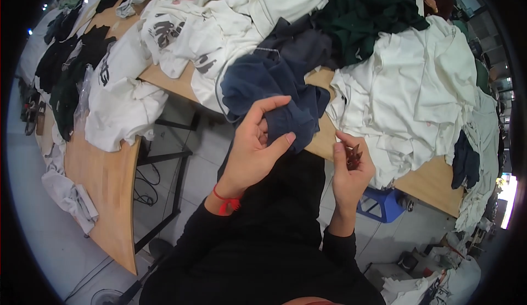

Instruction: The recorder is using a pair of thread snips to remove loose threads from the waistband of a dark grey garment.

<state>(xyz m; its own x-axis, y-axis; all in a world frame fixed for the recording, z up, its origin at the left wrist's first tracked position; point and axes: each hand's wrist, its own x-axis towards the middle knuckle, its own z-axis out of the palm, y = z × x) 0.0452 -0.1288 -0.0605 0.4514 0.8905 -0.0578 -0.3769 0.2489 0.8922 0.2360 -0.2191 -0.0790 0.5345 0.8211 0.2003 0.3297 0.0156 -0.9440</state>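
Two hands work a navy garment at the desk's near edge.
The left hand [255, 146], half curled, pinches the soft, crumpled navy garment [274, 88] between thumb and fingers; the right hand [351, 168] is closed around a small reddish-brown tool [353, 157]. White garments [417, 85] and dark green ones [368, 14] heap on the wooden desk [110, 178].

Pale wooden worktables [110, 178] on black metal legs [177, 157] are standing on a grey tiled floor [203, 162]. Heaps of white garments [417, 80], dark green ones [368, 14] and black ones [66, 63] are covering the tabletops. A blue plastic stool [384, 203] is sitting under the right table. Daylight is glaring in at the far right edge [509, 195].
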